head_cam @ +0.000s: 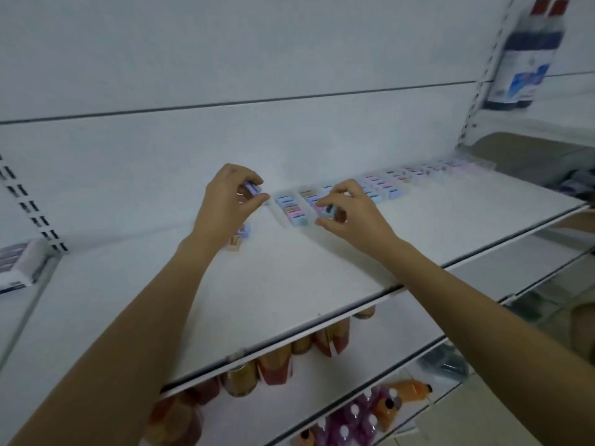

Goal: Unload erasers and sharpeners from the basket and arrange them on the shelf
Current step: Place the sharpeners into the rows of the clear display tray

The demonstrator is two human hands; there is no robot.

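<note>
Left hand (230, 201) pinching a lilac sharpener (252, 188), right hand (346, 210) pinching another sharpener (328, 210) above white shelf (289, 284)

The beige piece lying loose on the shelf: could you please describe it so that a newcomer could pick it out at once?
Start at the white shelf and follow the row of pastel pieces along its back to its left end. Just below the left hand two pieces lie loose. The beige piece is the one nearer the front edge, and its neighbour is a bluish piece.
</note>
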